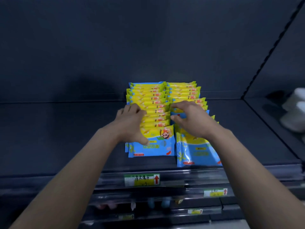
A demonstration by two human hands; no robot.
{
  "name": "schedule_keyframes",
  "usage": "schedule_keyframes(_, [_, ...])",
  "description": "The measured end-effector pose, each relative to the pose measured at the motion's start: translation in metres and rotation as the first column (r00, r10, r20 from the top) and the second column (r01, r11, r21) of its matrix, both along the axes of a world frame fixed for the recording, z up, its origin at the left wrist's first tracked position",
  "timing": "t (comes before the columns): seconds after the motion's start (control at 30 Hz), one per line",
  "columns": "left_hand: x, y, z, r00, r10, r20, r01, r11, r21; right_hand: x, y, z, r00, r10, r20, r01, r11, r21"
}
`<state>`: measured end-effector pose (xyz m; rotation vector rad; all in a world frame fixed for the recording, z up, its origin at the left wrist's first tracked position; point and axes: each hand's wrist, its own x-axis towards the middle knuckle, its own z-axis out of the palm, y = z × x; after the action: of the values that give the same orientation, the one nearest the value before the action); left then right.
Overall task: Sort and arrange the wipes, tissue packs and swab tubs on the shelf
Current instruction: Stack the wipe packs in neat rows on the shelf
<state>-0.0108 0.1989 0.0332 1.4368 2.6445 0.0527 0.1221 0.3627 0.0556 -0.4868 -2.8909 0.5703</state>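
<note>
Two rows of yellow-and-blue wipe packs stand on the dark shelf [66,138], leaning back one behind another. My left hand [130,123] grips the left row [153,111] from its left side, fingers curled over the pack tops and thumb on the front pack [153,146]. My right hand [189,119] lies on the right row [183,91], fingers curled over the tops of its middle packs. That row's front pack [198,151] stands nearer the shelf edge than the left row's. No tissue packs or swab tubs are clearly visible.
White bundles [295,111], blurred, lie on the adjoining shelf at far right. Green-and-yellow price labels [142,180] sit on the shelf's front rail, another label [215,192] lower right. Lower shelves hold small blurred items [158,203]. The dark back panel rises behind the rows.
</note>
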Motion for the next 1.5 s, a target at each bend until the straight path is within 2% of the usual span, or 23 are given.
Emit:
schedule_keyframes(0.1, [-0.001, 0.005, 0.002, 0.998, -0.043, 0.036, 0.044, 0.998, -0.034, 0.0, -0.002, -0.002, 0.999, -0.045, -0.007, 0.045, 0.999, -0.002])
schedule_keyframes(0.2, [-0.001, 0.007, 0.006, 0.995, -0.066, 0.077, 0.066, 0.998, 0.0, 0.003, 0.0, -0.003, 0.996, -0.088, -0.016, 0.088, 0.996, 0.004])
schedule_keyframes(0.37, [0.005, 0.016, 0.013, 0.994, -0.108, -0.03, 0.104, 0.989, -0.107, 0.011, 0.007, -0.003, 0.992, -0.123, -0.04, 0.124, 0.992, 0.014])
schedule_keyframes(0.47, [0.01, 0.02, 0.014, 0.995, -0.08, 0.06, 0.087, 0.988, -0.126, 0.017, 0.015, -0.002, 0.99, -0.139, -0.036, 0.14, 0.99, 0.002])
schedule_keyframes(0.53, [0.012, 0.021, 0.014, 0.991, -0.074, 0.107, 0.087, 0.988, -0.128, 0.024, 0.023, 0.001, 0.986, -0.157, 0.056, 0.16, 0.985, -0.062])
schedule_keyframes(0.6, [0.012, 0.021, 0.015, 0.991, -0.077, 0.107, 0.092, 0.985, -0.145, 0.032, 0.028, 0.004, 0.959, -0.143, 0.246, 0.181, 0.973, -0.14])
schedule_keyframes(0.67, [0.012, 0.022, 0.015, 0.994, -0.071, 0.089, 0.084, 0.984, -0.157, 0.037, 0.03, 0.004, 0.907, -0.067, 0.416, 0.122, 0.987, -0.105])
schedule_keyframes(0.77, [0.016, 0.022, 0.013, 0.997, -0.049, 0.063, 0.059, 0.985, -0.164, 0.041, 0.028, 0.0, 0.866, -0.031, 0.499, 0.015, 0.999, 0.036])
schedule_keyframes(0.9, [0.024, 0.018, 0.011, 0.998, -0.045, 0.043, 0.052, 0.981, -0.187, 0.042, 0.024, -0.009, 0.897, -0.071, 0.436, 0.023, 0.993, 0.115])
schedule_keyframes(1.17, [0.027, 0.018, 0.014, 0.997, -0.048, 0.068, 0.058, 0.988, -0.144, 0.037, 0.026, -0.011, 0.933, -0.019, 0.359, -0.056, 0.979, 0.198])
schedule_keyframes(1.37, [0.035, 0.015, 0.01, 0.994, -0.085, 0.074, 0.087, 0.996, -0.033, 0.036, 0.03, -0.013, 0.958, -0.022, 0.285, -0.033, 0.982, 0.184])
schedule_keyframes(1.5, [0.039, 0.017, 0.005, 0.996, -0.093, -0.012, 0.092, 0.995, -0.036, 0.036, 0.025, -0.01, 0.954, 0.009, 0.3, -0.056, 0.987, 0.15])
